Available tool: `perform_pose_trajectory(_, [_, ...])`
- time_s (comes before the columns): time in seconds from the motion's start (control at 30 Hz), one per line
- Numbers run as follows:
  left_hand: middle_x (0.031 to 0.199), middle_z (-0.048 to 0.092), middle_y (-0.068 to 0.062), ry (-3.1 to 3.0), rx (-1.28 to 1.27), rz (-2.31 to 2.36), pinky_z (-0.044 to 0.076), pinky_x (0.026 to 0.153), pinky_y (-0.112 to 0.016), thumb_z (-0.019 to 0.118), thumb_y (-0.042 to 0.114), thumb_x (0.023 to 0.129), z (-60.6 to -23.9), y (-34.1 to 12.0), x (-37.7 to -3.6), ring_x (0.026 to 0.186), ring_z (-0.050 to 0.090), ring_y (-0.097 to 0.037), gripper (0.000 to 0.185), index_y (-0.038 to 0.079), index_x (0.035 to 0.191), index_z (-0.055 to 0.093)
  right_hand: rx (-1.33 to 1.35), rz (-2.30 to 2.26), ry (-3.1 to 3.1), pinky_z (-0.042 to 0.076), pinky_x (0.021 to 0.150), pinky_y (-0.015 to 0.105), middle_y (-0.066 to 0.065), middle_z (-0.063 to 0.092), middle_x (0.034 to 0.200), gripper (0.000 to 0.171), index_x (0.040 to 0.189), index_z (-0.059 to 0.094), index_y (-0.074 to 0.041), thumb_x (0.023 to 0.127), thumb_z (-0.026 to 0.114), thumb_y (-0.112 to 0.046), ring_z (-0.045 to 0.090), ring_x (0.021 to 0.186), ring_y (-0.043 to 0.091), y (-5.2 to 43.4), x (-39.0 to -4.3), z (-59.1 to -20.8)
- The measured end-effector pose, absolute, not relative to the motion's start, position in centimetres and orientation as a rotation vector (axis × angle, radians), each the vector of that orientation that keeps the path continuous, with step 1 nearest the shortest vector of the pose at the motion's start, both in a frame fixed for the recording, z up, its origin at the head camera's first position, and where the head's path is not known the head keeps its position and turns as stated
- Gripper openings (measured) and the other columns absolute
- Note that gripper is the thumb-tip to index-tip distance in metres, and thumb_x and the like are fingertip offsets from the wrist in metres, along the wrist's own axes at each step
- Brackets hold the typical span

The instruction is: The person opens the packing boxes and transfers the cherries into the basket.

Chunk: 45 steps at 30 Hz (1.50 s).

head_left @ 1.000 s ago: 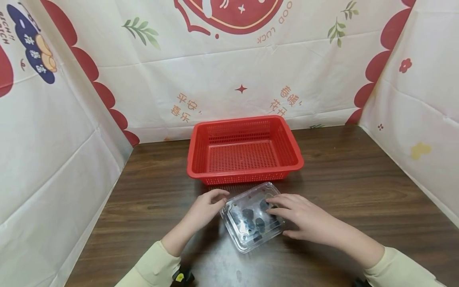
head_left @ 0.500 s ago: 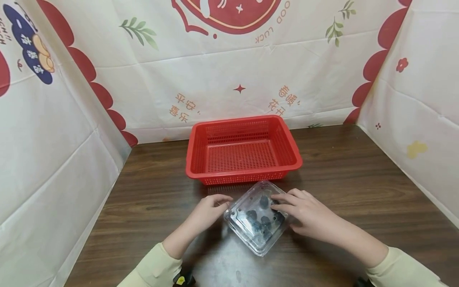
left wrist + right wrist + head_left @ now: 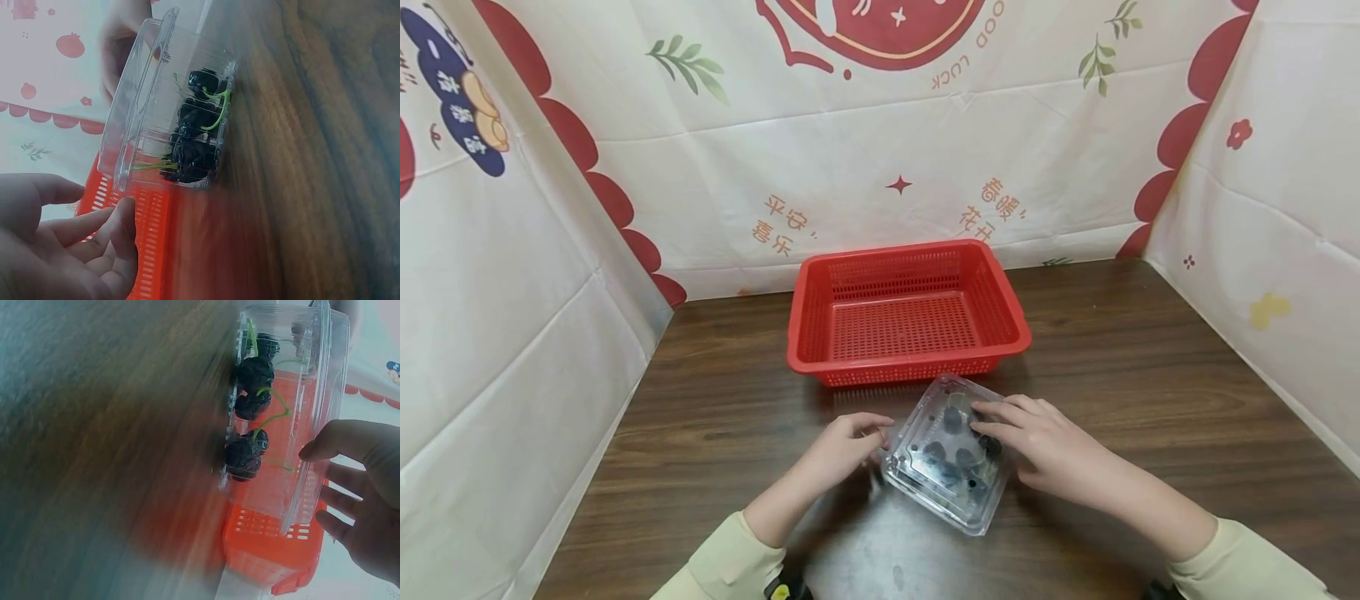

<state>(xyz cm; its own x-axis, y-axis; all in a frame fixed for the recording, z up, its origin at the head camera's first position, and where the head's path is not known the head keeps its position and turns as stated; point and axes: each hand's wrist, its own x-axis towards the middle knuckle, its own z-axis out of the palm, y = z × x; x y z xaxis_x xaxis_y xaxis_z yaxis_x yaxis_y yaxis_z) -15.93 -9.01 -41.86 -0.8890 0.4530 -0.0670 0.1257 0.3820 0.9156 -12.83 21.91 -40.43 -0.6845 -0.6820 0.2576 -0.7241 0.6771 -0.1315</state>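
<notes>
A clear plastic clamshell box (image 3: 936, 479) lies turned at an angle on the table, its lid closed. Inside, several dark, blackish berries (image 3: 195, 119) with thin green stems show through the wall. My left hand (image 3: 847, 450) is at the box's left corner, fingers loosely bent; the left wrist view shows a fingertip (image 3: 127, 206) right at the lid's rim. From the right, my right hand (image 3: 1045, 446) reaches over the lid with fingers spread and lightly bent. Its thumb (image 3: 334, 439) is against the rim in the right wrist view.
Behind the box stands a red perforated plastic basket (image 3: 910, 367), with nothing in it. The brown wood-grain table (image 3: 700, 442) is bordered by white printed cloth (image 3: 715, 192) at the back and both sides.
The box has turned counterclockwise as seen from above, its near corner swinging right. My left hand has shifted slightly right and nearer; my right hand has moved slightly right.
</notes>
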Motion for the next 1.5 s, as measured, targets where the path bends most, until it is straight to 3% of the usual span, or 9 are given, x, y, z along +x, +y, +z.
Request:
perform_pose_trajectory(0.27, [0.091, 0.069, -0.022, 2.139, 0.526, 1.57, 0.054, 0.062, -0.028, 0.051, 0.0, 0.09, -42.5, -8.8, -15.8, 0.07, 0.067, -0.023, 0.041, -0.016, 0.128, 0.052, 1.154, 0.38, -2.68, 0.043, 0.095, 0.055, 0.013, 0.052, 0.139, 0.07, 0.124, 0.064, -0.007, 0.058, 0.076, 0.01, 0.047, 0.126, 0.034, 22.2, -13.1, -40.4])
perform_pose_trajectory(0.53, [0.086, 0.068, -0.01, 1.958, 0.46, 1.569, 0.058, 0.071, -0.041, 0.055, 0.001, 0.087, -43.1, -7.9, -15.3, 0.072, 0.066, -0.023, 0.05, -0.014, 0.134, 0.046, 1.168, 0.438, -2.627, 0.049, 0.092, 0.05, 0.018, 0.053, 0.132, 0.061, 0.121, 0.066, -0.004, 0.066, 0.068, 0.021, 0.053, 0.12, 0.035, 22.3, -13.9, -40.7])
perform_pose_trajectory(0.73, [0.085, 0.066, -0.008, 1.811, 0.416, 1.628, 0.057, 0.068, -0.033, 0.054, -0.003, 0.087, -43.4, -7.5, -14.7, 0.068, 0.064, -0.016, 0.058, -0.014, 0.141, 0.036, 1.156, 0.402, -2.633, 0.043, 0.097, 0.056, 0.016, 0.056, 0.134, 0.063, 0.123, 0.066, -0.006, 0.067, 0.063, 0.023, 0.047, 0.126, 0.037, 22.3, -14.3, -40.8])
perform_pose_trajectory(1.07, [0.088, 0.066, -0.012, 1.653, 0.312, 1.749, 0.057, 0.071, -0.031, 0.054, -0.005, 0.086, -43.5, -6.9, -13.8, 0.069, 0.065, -0.016, 0.067, -0.009, 0.146, 0.026, 1.104, 0.41, -2.689, 0.04, 0.098, 0.059, 0.015, 0.054, 0.138, 0.056, 0.125, 0.064, -0.005, 0.073, 0.061, 0.017, 0.047, 0.127, 0.04, 22.0, -14.7, -40.5])
perform_pose_trajectory(1.5, [0.088, 0.067, -0.015, 1.574, 0.206, 1.849, 0.057, 0.078, -0.038, 0.054, -0.009, 0.084, -43.9, -6.0, -13.4, 0.076, 0.068, -0.023, 0.065, -0.001, 0.145, 0.031, 1.009, 0.45, -2.751, 0.039, 0.101, 0.058, 0.015, 0.054, 0.136, 0.044, 0.125, 0.065, -0.005, 0.081, 0.067, 0.001, 0.046, 0.128, 0.036, 21.2, -14.6, -40.0])
